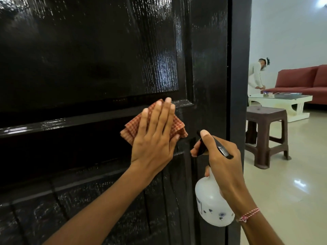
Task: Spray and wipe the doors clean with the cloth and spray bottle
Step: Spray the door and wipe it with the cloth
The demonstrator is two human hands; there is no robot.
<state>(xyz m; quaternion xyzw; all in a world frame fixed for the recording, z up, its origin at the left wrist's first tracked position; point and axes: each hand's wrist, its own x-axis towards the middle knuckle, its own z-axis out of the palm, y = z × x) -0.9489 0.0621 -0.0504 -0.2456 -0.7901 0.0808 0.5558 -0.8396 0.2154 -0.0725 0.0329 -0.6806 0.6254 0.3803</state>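
Glossy black wooden panelled door (106, 59): left hand (155, 135) presses flat, fingers straight, on soft red-checked folded cloth (177, 125) at mid-rail. Right hand (224, 165) grasps white translucent plastic spray bottle (210, 207) by neck; judged light, possibly slippery when wet

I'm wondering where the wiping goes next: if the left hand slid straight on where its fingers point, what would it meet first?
Probably the raised moulding under the upper panel of the door: the left hand, flat on the checked cloth, points up toward it, fingertips almost there.
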